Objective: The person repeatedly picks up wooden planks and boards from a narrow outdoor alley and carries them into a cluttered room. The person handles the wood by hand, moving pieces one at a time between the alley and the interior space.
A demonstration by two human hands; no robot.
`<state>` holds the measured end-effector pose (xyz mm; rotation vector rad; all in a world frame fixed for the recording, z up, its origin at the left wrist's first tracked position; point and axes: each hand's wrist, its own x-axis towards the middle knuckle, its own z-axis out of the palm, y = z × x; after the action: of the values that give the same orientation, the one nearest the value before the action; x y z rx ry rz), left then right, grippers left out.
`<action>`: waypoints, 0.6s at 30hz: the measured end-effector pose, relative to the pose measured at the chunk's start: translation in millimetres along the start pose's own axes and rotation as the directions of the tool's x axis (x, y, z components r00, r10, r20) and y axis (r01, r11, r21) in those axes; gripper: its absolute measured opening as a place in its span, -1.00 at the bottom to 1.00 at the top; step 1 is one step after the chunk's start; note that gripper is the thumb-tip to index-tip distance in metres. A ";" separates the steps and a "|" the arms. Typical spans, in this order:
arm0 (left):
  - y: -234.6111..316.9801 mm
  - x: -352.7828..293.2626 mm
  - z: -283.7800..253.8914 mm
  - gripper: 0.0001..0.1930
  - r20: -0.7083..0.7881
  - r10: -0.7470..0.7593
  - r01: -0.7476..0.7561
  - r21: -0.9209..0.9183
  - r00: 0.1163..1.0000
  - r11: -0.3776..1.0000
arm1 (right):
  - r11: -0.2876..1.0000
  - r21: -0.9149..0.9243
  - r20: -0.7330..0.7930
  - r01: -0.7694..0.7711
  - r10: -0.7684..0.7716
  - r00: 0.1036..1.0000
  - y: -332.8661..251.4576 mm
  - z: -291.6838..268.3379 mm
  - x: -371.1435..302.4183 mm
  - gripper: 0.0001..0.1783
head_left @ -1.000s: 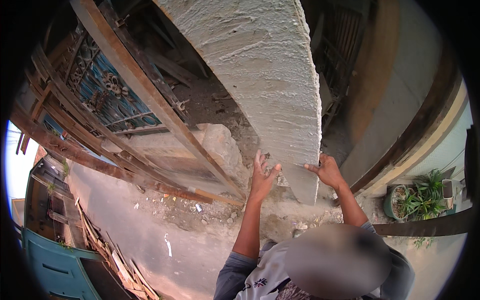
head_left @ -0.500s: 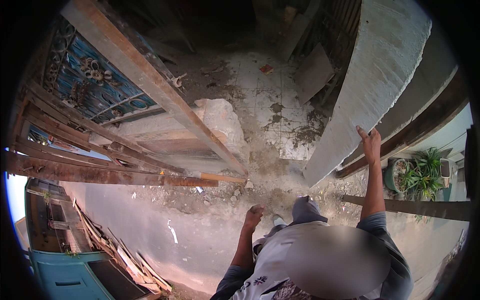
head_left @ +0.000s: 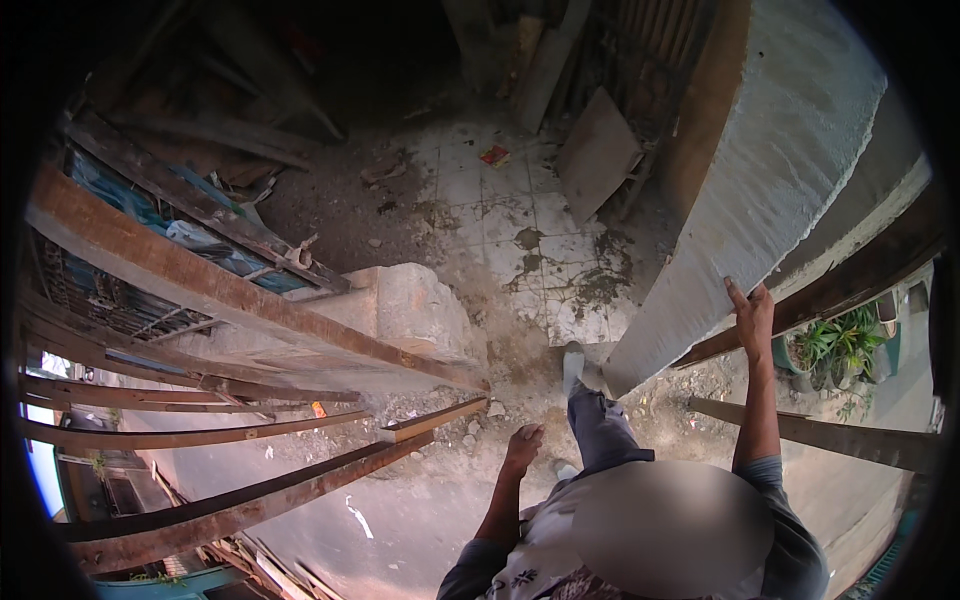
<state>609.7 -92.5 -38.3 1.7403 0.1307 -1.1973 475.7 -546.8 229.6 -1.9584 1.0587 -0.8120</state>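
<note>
My right hand [head_left: 752,310] grips the edge of a grey plastered wall end [head_left: 745,215], thumb on its front face and the other fingers going round behind the edge. Low in front of my body, my left hand [head_left: 523,446] is curled shut, with nothing seen sticking out of it. It is nearest to the lower end of a wooden beam [head_left: 440,418] and touches nothing there. One leg in dark trousers [head_left: 600,425] is stretched forward, its pale shoe [head_left: 573,368] at the edge of the cracked tiled floor [head_left: 565,250].
Several long wooden beams [head_left: 250,310] slant in at the left, beside a broken masonry block [head_left: 405,305]. Rubble [head_left: 470,430] lies along the threshold. Inside, a board [head_left: 598,155] leans near the wall. At the right, a potted plant [head_left: 835,340] stands beyond another beam [head_left: 815,430].
One foot has stepped forward to the tiled floor's edge. The view has shifted, and the beams on the left appear lower and spread apart. My right hand stays on the wall edge.
</note>
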 end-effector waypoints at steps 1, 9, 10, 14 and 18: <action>15.0 14.9 -1.3 -0.48 0.010 -0.014 0.014 0.019 1.000 1.000 | 1.000 0.024 0.005 -0.005 0.005 1.000 -4.8 5.1 7.9 -0.64; 50.8 185.4 -54.3 -0.58 0.295 0.505 -0.560 0.640 0.811 0.526 | 0.968 0.228 0.019 -0.104 0.102 0.995 -15.2 68.1 100.1 -0.72; 54.5 205.2 -68.0 -0.53 0.395 0.628 -0.613 0.772 0.671 0.169 | 0.967 0.226 0.039 -0.115 0.110 0.993 -13.2 75.5 115.9 -0.73; 122.5 256.9 -68.9 -0.67 0.476 0.298 -0.455 0.879 0.828 -0.140 | 0.980 0.124 0.042 -0.154 0.150 0.988 -5.5 83.2 157.8 -0.75; 145.0 282.9 -117.7 -0.75 0.379 0.433 -0.571 0.440 0.818 0.693 | 0.977 0.167 0.069 -0.134 0.124 0.990 -9.1 115.3 199.8 -0.74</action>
<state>911.7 -192.9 -155.1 1.8907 -0.8808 -1.0630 662.3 -681.6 212.7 -1.7397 1.0350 -0.7448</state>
